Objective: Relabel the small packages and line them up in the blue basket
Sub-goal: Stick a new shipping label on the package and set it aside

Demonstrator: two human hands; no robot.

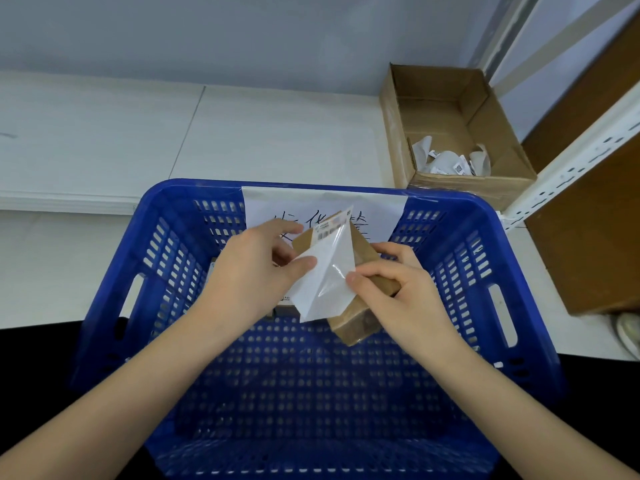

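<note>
Holding the small brown cardboard package (363, 258) above the blue perforated plastic basket (450, 271), the right hand (398, 289) clamps fingers and thumb round its lower end, likely to steady it against the pull. The left hand (256, 268) pinches the glossy white label sheet (322, 282) between thumb and fingers, peeling it down while its printed top edge clings to the package. Other brown packages (284, 306) sit low against the far wall, half hidden. An open cardboard box (450, 133) beyond the basket holds crumpled white label scraps (446, 161), probably discards.
</note>
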